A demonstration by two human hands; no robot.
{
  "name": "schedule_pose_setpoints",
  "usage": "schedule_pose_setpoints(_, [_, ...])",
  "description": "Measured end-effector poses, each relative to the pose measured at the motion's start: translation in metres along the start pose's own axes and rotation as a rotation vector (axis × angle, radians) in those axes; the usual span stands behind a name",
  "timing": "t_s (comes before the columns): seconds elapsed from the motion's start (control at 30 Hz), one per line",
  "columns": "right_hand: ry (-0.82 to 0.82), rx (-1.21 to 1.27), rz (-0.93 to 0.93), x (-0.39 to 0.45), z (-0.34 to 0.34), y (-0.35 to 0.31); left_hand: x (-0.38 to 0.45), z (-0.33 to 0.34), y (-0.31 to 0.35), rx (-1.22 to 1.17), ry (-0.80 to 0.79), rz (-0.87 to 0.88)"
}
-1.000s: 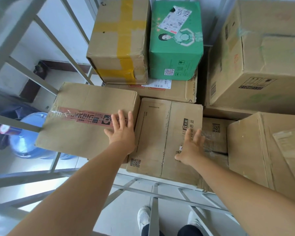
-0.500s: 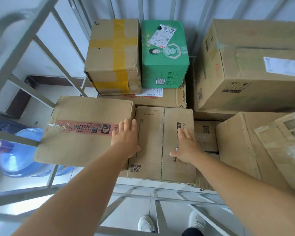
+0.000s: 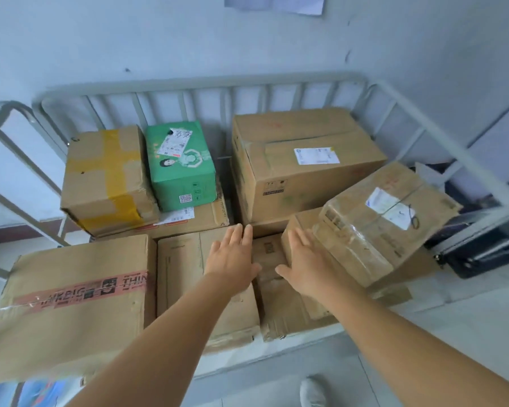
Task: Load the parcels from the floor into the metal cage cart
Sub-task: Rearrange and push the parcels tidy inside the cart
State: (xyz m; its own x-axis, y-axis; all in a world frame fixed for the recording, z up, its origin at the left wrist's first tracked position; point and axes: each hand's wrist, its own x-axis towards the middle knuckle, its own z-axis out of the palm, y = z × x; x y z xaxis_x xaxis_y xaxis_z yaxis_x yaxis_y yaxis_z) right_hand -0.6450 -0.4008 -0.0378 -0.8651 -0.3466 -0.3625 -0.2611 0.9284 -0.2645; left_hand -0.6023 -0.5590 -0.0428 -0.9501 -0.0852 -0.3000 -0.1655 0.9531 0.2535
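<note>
Nearest, the red-taped box [image 3: 71, 304] juts past the metal cage cart's [image 3: 188, 83] front edge and could tip out. Left hand [image 3: 232, 257] and right hand [image 3: 303, 265] lie flat, fingers spread, gripping nothing, on the middle parcels [image 3: 206, 289]. Right side: the plastic-wrapped parcel [image 3: 379, 218] perches tilted, one shove could slide it off. Parcels fill the cart to the back rail.
</note>
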Motion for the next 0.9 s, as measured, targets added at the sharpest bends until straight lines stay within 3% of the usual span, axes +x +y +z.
schedule_pose_setpoints(0.17, [0.103, -0.043, -0.004, -0.015, -0.044, 0.068, 0.016, -0.017, 0.068, 0.038, 0.031, 0.094])
schedule_pose_setpoints(0.33, [0.133, -0.016, 0.064, -0.013, -0.085, 0.149, 0.042, -0.016, 0.138, 0.067, 0.022, 0.078])
schedule_pose_setpoints(0.57, [0.114, 0.122, 0.223, 0.029, -0.125, 0.274, 0.082, 0.018, 0.228, 0.014, -0.114, -0.004])
schedule_pose_setpoints(0.9, [0.019, 0.215, 0.369, 0.086, -0.133, 0.358, 0.111, 0.048, 0.255, -0.106, -0.171, -0.169])
